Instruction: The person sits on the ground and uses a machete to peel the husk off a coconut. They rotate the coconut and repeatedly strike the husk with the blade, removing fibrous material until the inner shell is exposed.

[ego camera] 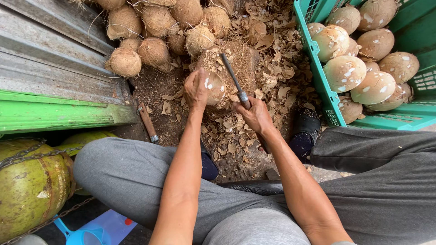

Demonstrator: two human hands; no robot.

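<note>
Gripping coconut (214, 87) in left hand (196, 88), knife (235, 81) in right hand (255, 115), over shaving-strewn ground (181, 122).

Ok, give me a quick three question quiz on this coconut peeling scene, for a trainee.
1. True or false: the left hand holds the coconut on the wooden block.
2. The right hand grips: A) a chopping blade B) a spoon C) a rope.
3. Fill in: the peeled coconuts lie in a ____ crate.

Key
1. True; the palm presses on the partly peeled shell.
2. A; the blade slants up from the fist toward the block.
3. Green; it stands on the person's right, while unpeeled husky coconuts are piled ahead.
</note>
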